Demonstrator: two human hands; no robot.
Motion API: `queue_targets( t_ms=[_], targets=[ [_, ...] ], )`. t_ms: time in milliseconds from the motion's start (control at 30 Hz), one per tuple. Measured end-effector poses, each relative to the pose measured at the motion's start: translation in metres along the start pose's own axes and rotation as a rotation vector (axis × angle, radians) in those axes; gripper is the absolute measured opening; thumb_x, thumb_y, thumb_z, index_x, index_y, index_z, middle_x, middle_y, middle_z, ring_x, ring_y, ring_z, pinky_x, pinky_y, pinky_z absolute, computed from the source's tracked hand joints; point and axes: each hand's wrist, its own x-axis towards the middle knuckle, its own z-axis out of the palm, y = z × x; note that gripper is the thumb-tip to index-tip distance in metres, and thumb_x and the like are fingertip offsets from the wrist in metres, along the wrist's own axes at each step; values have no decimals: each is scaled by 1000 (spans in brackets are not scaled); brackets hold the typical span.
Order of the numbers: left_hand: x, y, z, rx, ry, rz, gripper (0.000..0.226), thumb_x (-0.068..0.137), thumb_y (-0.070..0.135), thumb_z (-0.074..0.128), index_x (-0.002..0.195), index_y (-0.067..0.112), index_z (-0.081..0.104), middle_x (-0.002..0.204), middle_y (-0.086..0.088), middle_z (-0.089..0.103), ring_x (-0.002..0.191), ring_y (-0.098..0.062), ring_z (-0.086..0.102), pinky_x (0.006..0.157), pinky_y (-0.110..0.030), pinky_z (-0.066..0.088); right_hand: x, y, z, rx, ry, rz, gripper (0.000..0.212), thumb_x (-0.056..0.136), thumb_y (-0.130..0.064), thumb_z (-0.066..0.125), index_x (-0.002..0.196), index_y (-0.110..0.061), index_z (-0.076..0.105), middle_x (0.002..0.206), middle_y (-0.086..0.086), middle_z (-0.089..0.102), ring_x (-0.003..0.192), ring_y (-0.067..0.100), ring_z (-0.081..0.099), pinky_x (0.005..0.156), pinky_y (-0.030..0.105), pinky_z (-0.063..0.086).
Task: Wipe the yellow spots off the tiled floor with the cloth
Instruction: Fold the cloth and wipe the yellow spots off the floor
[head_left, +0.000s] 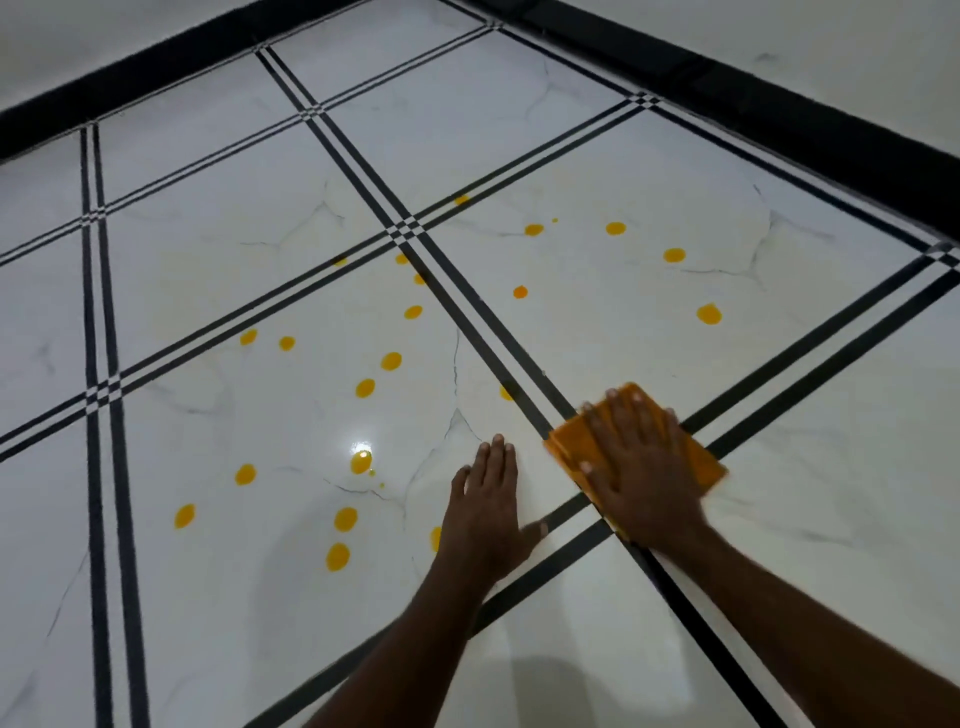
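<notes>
An orange folded cloth (698, 460) lies flat on the white tiled floor (597, 332) where two black double lines cross. My right hand (636, 467) presses down on it with straight, spread fingers. My left hand (488, 512) rests flat on the tile just left of the cloth, fingers straight. Several yellow spots dot the floor: a group on the tile ahead of my left hand, such as one (361, 461) under a light glare, and another group on the tile beyond the cloth, such as one (709, 314). One spot (435, 538) sits partly behind my left hand.
White marble-look tiles are split by black double stripes (467, 306). A black skirting band (779, 104) runs along the white walls at the back and right. My shadow falls on the near floor.
</notes>
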Motion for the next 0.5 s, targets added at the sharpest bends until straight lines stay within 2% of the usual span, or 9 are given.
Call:
queue_targets(
  t_ms=[67,133,200,267,333,367,433,500],
  targets=[
    [-4,-7,0,1,-3,10,99,94,64,43,157,12,-13,165,-6,-21,153,-21,-17,125,-40,-2,2,37,-6,-1,8,63,76,98,-62,24,165,-31,8,174,7,9,160,34,6,125,62,10],
    [-4,-9,0,-12,10,22,99,94,61,47,158,11,-10,165,-6,-19,153,-22,-15,124,-39,-1,29,62,-14,10,25,215,76,98,-64,19,165,-30,8,173,10,12,159,37,8,124,64,11],
    [1,-9,-2,-69,19,26,96,93,55,52,159,10,-1,167,-6,-10,154,-24,-8,125,-40,5,50,52,-18,14,47,309,77,97,-63,17,165,-27,11,171,14,15,158,41,10,123,67,12],
    [5,-14,-8,-157,73,10,81,93,46,56,157,10,22,165,-8,16,151,-27,16,122,-42,21,51,11,-10,45,59,233,76,98,-61,21,165,-25,15,171,16,17,157,41,11,123,67,11],
    [6,-29,-17,-206,182,-16,57,93,37,55,143,10,48,145,-11,49,133,-29,45,110,-42,39,29,-44,9,46,37,25,76,99,-60,24,165,-26,10,173,13,9,159,38,3,124,65,9],
    [6,-39,-22,-191,240,-33,49,92,33,54,135,9,56,131,-13,59,120,-31,54,101,-44,46,13,-69,17,42,6,-70,76,100,-61,25,166,-27,6,173,12,3,160,37,-1,124,65,8],
    [-1,-63,-28,-164,381,-84,41,85,27,52,117,6,67,106,-15,68,97,-36,63,83,-47,54,-13,-94,23,53,-46,-197,76,101,-61,26,165,-29,4,174,8,1,160,34,-5,124,63,9],
    [-14,-92,-28,-82,503,-144,36,80,23,48,100,5,72,86,-13,68,77,-37,65,64,-43,55,-31,-84,22,53,-57,-266,74,102,-63,21,165,-30,5,174,5,2,160,31,-4,125,62,9]
  ],
)
